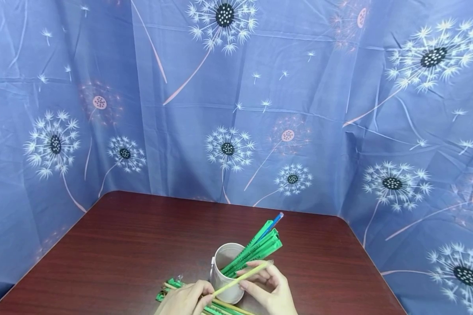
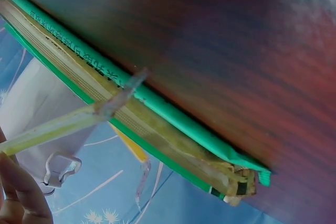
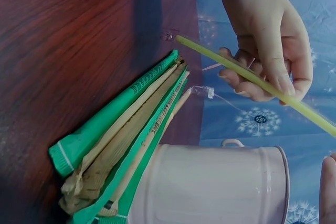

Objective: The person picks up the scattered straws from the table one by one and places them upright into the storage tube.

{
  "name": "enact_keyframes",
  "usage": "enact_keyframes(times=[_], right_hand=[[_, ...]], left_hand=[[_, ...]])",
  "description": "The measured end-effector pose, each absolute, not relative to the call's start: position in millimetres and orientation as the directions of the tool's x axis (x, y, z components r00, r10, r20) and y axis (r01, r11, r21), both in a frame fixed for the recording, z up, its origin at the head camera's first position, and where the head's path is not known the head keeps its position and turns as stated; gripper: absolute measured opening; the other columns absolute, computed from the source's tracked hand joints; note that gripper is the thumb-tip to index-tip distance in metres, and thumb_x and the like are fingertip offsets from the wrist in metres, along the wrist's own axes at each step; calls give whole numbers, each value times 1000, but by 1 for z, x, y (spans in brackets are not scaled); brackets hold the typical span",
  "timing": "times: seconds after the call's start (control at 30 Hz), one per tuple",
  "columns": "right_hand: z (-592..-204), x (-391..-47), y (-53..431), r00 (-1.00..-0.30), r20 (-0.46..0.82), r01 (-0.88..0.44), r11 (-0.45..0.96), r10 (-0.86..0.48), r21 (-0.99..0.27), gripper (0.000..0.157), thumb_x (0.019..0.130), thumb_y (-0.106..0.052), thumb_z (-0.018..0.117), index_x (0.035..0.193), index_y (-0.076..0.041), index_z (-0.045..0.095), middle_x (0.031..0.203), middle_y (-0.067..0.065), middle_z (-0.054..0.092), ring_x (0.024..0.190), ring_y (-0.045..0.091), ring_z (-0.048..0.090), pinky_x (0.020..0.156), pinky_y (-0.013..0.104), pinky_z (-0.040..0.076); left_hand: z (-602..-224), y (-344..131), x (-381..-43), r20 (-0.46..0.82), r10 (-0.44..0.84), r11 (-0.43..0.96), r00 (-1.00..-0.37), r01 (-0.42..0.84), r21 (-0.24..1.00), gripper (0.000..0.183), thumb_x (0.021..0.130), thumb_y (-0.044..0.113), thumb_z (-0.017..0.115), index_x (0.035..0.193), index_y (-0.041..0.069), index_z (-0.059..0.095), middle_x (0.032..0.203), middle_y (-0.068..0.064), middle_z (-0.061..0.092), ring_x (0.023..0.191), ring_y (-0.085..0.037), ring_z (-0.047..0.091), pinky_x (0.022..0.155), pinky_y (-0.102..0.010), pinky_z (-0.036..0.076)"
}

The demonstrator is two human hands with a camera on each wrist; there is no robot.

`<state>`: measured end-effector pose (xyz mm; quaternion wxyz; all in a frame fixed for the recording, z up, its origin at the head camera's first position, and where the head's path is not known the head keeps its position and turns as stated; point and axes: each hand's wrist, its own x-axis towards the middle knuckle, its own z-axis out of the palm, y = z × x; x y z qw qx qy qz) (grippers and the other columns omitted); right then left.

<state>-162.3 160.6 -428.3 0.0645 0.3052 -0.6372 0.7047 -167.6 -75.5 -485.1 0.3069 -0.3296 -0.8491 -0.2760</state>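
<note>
A yellow drinking straw (image 1: pixel 236 282) in a clear wrapper slants between both hands, in front of a whitish metal pail (image 1: pixel 228 251). My left hand (image 1: pixel 187 299) pinches the straw near its lower left end, with the wrapper tip sticking out past the fingers. Farther up the straw, my right hand (image 1: pixel 272 288) holds it between thumb and fingers. Several green-wrapped sticks (image 1: pixel 254 251) and a blue straw (image 1: pixel 276 221) lean to the right inside the pail. In the right wrist view, the left thumb (image 3: pixel 273 61) lies along the yellow straw.
Below the hands, a pile of green-wrapped and tan paper-wrapped sticks (image 3: pixel 126 119) lies on the dark red wooden table (image 1: pixel 142 236), beside the pail. Another clear-wrapped yellow straw (image 2: pixel 131 145) lies with them. A blue dandelion-patterned cloth (image 1: pixel 181 144) hangs around the table.
</note>
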Motion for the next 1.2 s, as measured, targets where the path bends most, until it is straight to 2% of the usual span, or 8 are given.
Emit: enact_keyframes(times=[0.1,0.2,0.43,0.53,0.7,0.9,1.07,1.2], right_hand=[[-426,-161,160,-817,503,-481,-148,-283,-864,25,88,10,61,113,13,54,104,-4,75,89,8,72,77,28,58],[-424,-159,158,-854,465,-449,-121,-231,-885,23,88,9,62,107,17,52,98,-4,76,82,8,73,74,29,59],[-420,-159,155,-896,427,-408,-155,-125,-900,16,87,9,63,100,1,62,88,-4,76,76,7,72,71,29,59],[-419,-160,155,-879,467,-448,-178,-90,-876,13,86,12,62,98,6,61,86,-3,76,75,8,71,69,29,59],[-414,-161,159,-873,487,-484,-134,9,-865,15,86,12,62,97,17,55,83,-1,75,71,11,72,67,30,59],[-404,-162,167,-894,436,-445,-80,106,-892,22,87,9,64,100,21,51,81,1,75,66,17,72,67,33,59],[-395,-165,178,-855,492,-515,-154,166,-843,11,88,15,58,99,15,55,84,8,76,66,17,72,67,32,59],[-388,-168,186,-823,516,-565,-264,237,-782,18,87,20,53,98,8,59,83,13,75,65,19,72,66,32,59]], left_hand=[[-484,-74,-166,692,394,631,-605,725,275,16,89,26,70,96,28,56,70,25,47,62,14,34,53,-5,24],[-482,-73,-166,685,398,630,-611,724,280,16,89,26,70,96,28,56,70,25,46,62,14,33,53,-5,24],[-480,-70,-166,683,413,615,-603,738,279,17,90,25,70,98,28,55,70,25,48,61,14,36,53,-5,25],[-481,-70,-168,671,428,609,-606,741,281,15,91,26,69,98,28,56,70,24,48,61,13,37,53,-5,24],[-485,-73,-170,690,459,604,-560,766,219,13,89,29,70,95,28,58,69,25,49,62,14,39,53,-5,27],[-493,-76,-172,737,449,607,-505,778,163,15,85,31,74,93,30,61,70,26,52,63,15,43,55,-3,30],[-496,-82,-173,675,480,599,-560,772,213,14,87,35,72,91,28,60,71,25,52,65,13,44,54,-6,30],[-500,-89,-174,607,511,637,-609,742,208,21,86,44,70,89,26,59,76,22,56,68,9,50,55,-11,36]])
